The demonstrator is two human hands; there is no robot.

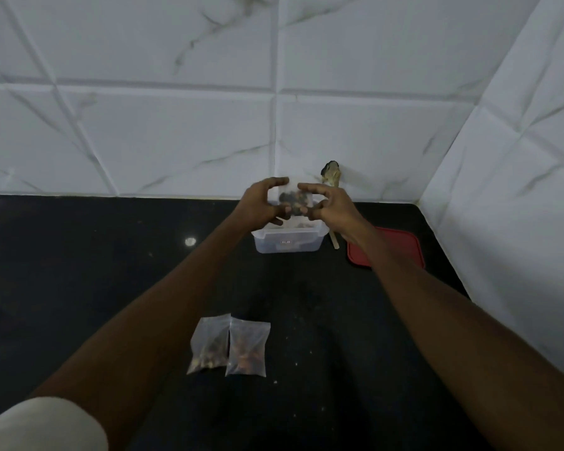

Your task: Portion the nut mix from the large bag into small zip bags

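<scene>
Pinching the small zip bag (293,199) between my left hand (263,203) and right hand (328,203), I grip its top corners. It looks light, limp and slippery, so I'd hold the seal strip.
</scene>
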